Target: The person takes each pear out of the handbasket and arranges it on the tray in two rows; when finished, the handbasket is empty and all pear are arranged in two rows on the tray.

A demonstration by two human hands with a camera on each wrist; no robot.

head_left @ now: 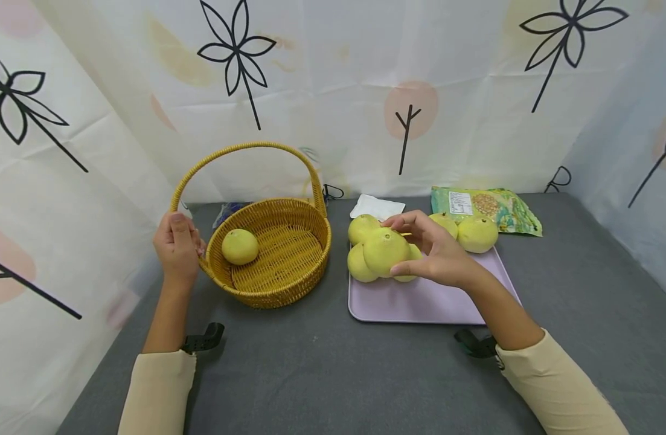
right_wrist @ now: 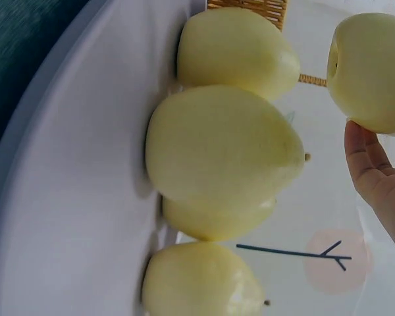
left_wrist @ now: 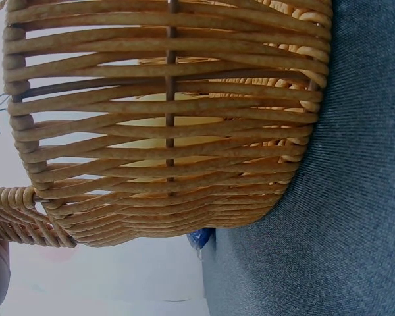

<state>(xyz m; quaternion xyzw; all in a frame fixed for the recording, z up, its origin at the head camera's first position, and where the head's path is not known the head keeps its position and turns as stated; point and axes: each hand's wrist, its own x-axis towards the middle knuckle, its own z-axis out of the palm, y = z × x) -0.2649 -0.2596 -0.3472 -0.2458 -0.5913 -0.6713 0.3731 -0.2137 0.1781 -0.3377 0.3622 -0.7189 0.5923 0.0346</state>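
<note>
A woven basket stands on the left, its tall handle arching over it. My left hand grips that handle near its left foot, thumb up. Inside the basket lies one pale yellow pear; the left wrist view shows it only through the weave. Over the tray, my right hand holds another pear between thumb and fingers. In the right wrist view this held pear is raised clear of the several pears that sit on the lilac tray.
Behind the tray lie a green printed packet and a white packet. Something blue shows behind the basket. A grey cloth covers the table, with a patterned white curtain hanging at the back and sides.
</note>
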